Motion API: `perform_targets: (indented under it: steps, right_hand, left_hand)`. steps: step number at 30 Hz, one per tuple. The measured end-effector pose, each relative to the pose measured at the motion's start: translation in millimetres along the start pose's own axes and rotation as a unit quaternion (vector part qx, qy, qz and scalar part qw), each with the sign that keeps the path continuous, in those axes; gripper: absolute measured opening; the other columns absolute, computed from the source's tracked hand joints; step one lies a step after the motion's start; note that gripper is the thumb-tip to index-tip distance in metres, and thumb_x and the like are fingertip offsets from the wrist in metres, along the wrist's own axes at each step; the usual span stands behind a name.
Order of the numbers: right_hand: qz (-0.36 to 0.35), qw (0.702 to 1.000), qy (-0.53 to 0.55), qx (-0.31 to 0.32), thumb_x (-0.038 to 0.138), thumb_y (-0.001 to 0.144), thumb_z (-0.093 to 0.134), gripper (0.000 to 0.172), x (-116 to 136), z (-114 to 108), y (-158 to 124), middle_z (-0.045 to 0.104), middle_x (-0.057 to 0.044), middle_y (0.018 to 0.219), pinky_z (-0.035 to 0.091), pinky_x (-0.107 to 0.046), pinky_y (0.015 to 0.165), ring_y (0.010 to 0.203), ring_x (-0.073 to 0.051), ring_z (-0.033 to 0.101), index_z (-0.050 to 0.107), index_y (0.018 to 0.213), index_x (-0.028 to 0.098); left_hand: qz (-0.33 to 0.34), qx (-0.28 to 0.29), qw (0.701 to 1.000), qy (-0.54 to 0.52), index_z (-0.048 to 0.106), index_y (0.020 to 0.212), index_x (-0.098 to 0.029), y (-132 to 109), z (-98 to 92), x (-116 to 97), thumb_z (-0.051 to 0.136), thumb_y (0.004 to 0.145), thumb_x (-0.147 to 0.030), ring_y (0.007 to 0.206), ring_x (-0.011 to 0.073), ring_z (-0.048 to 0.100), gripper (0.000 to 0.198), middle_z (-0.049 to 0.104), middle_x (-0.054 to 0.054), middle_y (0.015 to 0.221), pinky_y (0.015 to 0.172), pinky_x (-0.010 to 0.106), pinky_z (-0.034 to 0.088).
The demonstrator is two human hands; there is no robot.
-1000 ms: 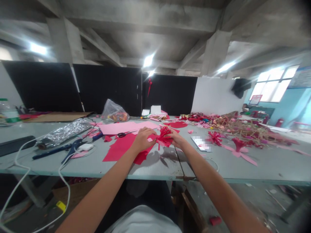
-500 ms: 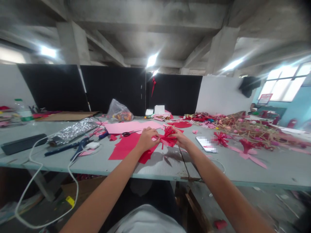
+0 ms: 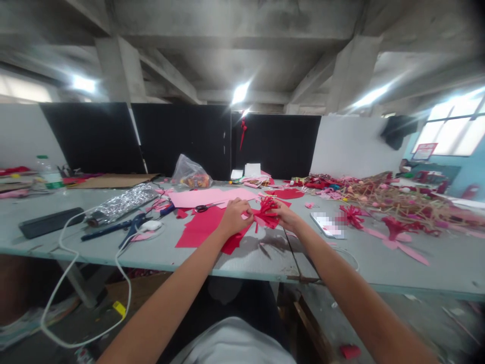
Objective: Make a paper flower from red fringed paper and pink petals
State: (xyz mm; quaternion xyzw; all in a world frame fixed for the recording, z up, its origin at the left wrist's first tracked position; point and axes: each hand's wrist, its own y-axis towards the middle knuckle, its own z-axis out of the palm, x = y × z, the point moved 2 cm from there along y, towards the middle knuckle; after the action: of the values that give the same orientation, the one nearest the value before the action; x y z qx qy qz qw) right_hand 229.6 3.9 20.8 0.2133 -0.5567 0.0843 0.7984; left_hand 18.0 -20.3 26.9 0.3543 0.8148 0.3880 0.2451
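Red paper flower — pink sheet

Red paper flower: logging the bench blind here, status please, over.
Left hand and right hand both pinching red paper flower above the table. Red paper sheets beneath, scissors behind, phone off right. Nothing blocking the hands.

**Q:** What is that between your hands?

**A:** A red paper flower, its paper cut into narrow strips that fan out in a spiky tuft.

**Q:** How do you hold it?

**A:** Your left hand pinches its left side, where a small pale pink bit shows at your fingertips. Your right hand grips its right side. That makes 2 hands on 1 flower, with the fringe pointing up and away from you.

**Q:** Where is it?

**A:** It is raised just above the grey table, and its shadow falls on the tabletop nearer you.
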Motion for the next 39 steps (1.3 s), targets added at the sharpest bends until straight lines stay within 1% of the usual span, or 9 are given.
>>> perform_targets:
  steps: [4,10,13,16,23,28,31,35,39]
  right_hand:
    - [0.004,1.0,-0.004,0.002,0.004,0.056,0.086,0.057,-2,-2,2,0.075,0.002,0.089,0.059,-0.024,0.075,0.079,-0.015,0.072,0.069,0.107,0.023]
    - [-0.017,1.0,-0.016,-0.004,0.008,0.056,0.084,0.049,-1,-4,5,0.074,0.002,0.085,0.054,-0.022,0.061,0.07,-0.015,0.069,0.07,0.101,0.023]
    - [-0.017,1.0,-0.013,-0.009,0.008,0.056,0.082,0.045,2,-2,3,0.075,0.002,0.084,0.053,-0.022,0.06,0.068,-0.015,0.068,0.069,0.096,0.022]
    - [-0.005,1.0,-0.009,-0.01,0.009,0.056,0.081,0.047,4,1,0,0.073,0.002,0.08,0.052,-0.022,0.061,0.066,-0.014,0.067,0.069,0.099,0.022]
    - [-0.005,1.0,-0.017,-0.008,0.01,0.057,0.08,0.042,-2,-10,5,0.072,0.004,0.075,0.053,-0.024,0.062,0.065,-0.015,0.068,0.068,0.095,0.023]
    - [-0.004,1.0,-0.02,0.0,0.008,0.058,0.08,0.046,-3,-13,5,0.074,0.002,0.081,0.054,-0.024,0.064,0.069,-0.016,0.069,0.071,0.1,0.022]
    - [0.002,1.0,-0.021,0.005,0.007,0.058,0.081,0.055,3,-9,2,0.077,-0.001,0.09,0.057,-0.025,0.069,0.077,-0.017,0.071,0.072,0.109,0.023]
    - [-0.007,0.998,-0.055,0.022,0.004,0.056,0.08,0.066,11,-9,2,0.078,-0.002,0.097,0.058,-0.025,0.07,0.078,-0.017,0.071,0.071,0.118,0.024]
    - [-0.037,0.991,-0.126,0.029,0.003,0.058,0.078,0.065,13,-18,7,0.078,-0.002,0.095,0.058,-0.024,0.072,0.08,-0.016,0.071,0.071,0.119,0.022]
  left_hand:
    - [0.006,-0.009,1.0,-0.002,0.063,0.069,-0.022,0,0.8,-1,0.069,0.081,-0.015,0.087,0.0219,0.059,0.015,0.07,0.001,0.08,0.086,0.042,0.042]
    - [0.017,-0.007,1.0,0.008,0.068,0.078,-0.023,0,1.5,-2,0.072,0.083,-0.024,0.09,0.0231,0.06,0.006,0.074,0.002,0.087,0.087,0.043,0.04]
    - [0.025,-0.001,1.0,0.01,0.07,0.081,-0.023,0,1.9,-1,0.073,0.082,-0.025,0.091,0.0232,0.06,0.004,0.075,0.001,0.088,0.087,0.043,0.04]
    - [0.021,-0.009,1.0,0.01,0.072,0.084,-0.024,0,1.2,0,0.073,0.083,-0.025,0.091,0.0237,0.06,0.002,0.075,0.002,0.089,0.087,0.044,0.04]
    - [0.01,-0.018,1.0,0.001,0.078,0.096,-0.027,-1,3.0,2,0.073,0.084,-0.027,0.094,0.025,0.062,0.013,0.076,0.003,0.093,0.088,0.045,0.042]
    - [0.011,-0.023,0.999,-0.034,0.078,0.093,-0.027,-2,5.8,7,0.076,0.083,-0.027,0.099,0.0245,0.061,0.011,0.071,0.004,0.101,0.093,0.044,0.046]
    - [0.015,-0.024,0.999,-0.038,0.077,0.086,-0.026,-2,4.9,8,0.077,0.083,-0.026,0.102,0.0249,0.06,0.003,0.069,0.004,0.103,0.095,0.044,0.046]
    - [0.024,-0.002,0.999,-0.037,0.077,0.083,-0.027,-2,2.1,5,0.076,0.083,-0.024,0.104,0.025,0.059,0.004,0.068,0.003,0.104,0.096,0.043,0.045]
    - [0.039,0.029,0.998,-0.031,0.078,0.082,-0.027,-1,1.1,0,0.076,0.083,-0.027,0.103,0.0247,0.059,0.003,0.068,0.003,0.106,0.096,0.044,0.044]
